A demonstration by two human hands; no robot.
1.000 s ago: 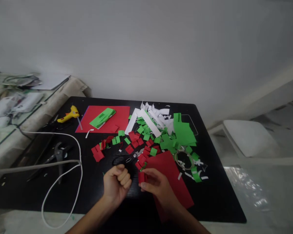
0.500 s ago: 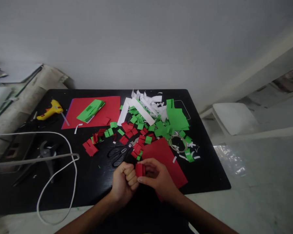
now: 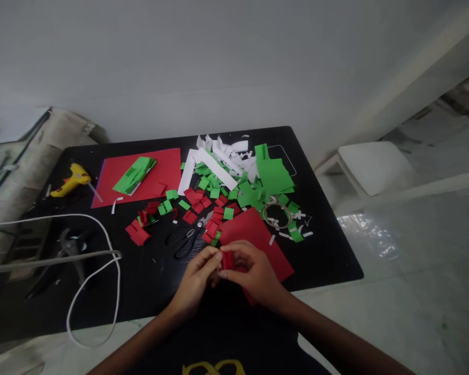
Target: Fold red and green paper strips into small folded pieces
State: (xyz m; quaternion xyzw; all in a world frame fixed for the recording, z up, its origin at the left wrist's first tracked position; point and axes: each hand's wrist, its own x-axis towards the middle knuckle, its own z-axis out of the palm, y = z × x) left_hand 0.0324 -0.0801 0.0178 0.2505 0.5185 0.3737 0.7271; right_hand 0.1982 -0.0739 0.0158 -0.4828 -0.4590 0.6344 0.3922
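Note:
A small folded piece of red paper [image 3: 227, 259] is held up between my two hands near the table's front edge. My right hand [image 3: 255, 271] grips it from the right, thumb below and fingers above. From the left, my left hand [image 3: 197, 273] pinches its edge with thumb and forefinger. Below and behind the right hand lies a large red sheet [image 3: 254, 234]. Black-handled scissors [image 3: 187, 240] lie just beyond the left hand. Several cut red pieces [image 3: 213, 228] and green pieces [image 3: 229, 213] are scattered past the scissors.
White paper strips [image 3: 217, 167] are heaped at the back, beside green sheets [image 3: 275, 176] and a round hoop [image 3: 277, 215]. On the left are a yellow glue gun [image 3: 73, 180], pliers [image 3: 72, 247] and a looping white cable [image 3: 119, 281]. A white stool [image 3: 369, 164] stands to the right.
My left hand has gone from a closed fist beside the red paper to a thumb-and-forefinger pinch at its edge. My right hand keeps its hold. The camera view has tilted slightly.

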